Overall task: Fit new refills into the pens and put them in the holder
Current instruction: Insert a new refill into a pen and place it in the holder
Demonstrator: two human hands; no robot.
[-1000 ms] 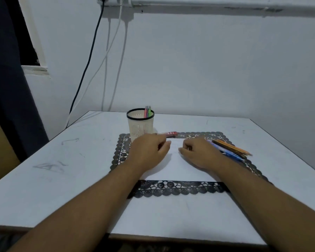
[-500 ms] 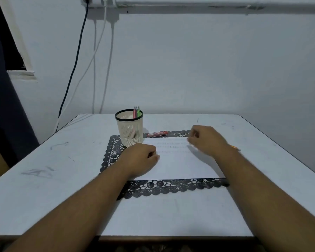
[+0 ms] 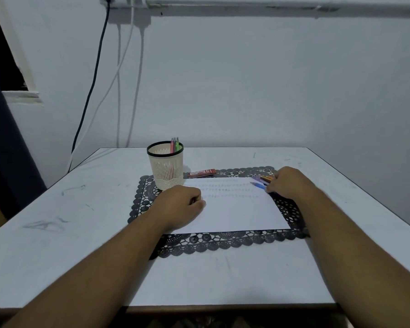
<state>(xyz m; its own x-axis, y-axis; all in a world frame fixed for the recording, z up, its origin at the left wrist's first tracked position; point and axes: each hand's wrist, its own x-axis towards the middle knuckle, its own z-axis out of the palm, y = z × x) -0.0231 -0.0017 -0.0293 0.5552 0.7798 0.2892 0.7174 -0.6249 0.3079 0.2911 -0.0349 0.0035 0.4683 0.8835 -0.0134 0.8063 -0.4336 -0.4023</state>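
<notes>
Slim plastic pens (image 3: 262,182) lie at the white paper's (image 3: 234,209) right edge, under the right hand's (image 3: 288,183) curled fingers, which half a second ago hovered farther back. The left hand (image 3: 180,203) rests fisted and empty near the ribbed mesh holder (image 3: 166,168), which stands on the black lace mat (image 3: 223,241) with two pens (image 3: 175,145) inside.

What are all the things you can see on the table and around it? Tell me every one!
pen holder: one, cream mesh with black rim, back left of mat
pens in holder: about three, pink and green, upright
refill box: one, red, right of the holder
paper: one, white, on mat
mat: one, black lace, on table
loose pens: several, blue, purple, orange, at right hand
table: one, white
cables: several, black and white, on wall
left hand: curled, on paper
right hand: on loose pens
</notes>
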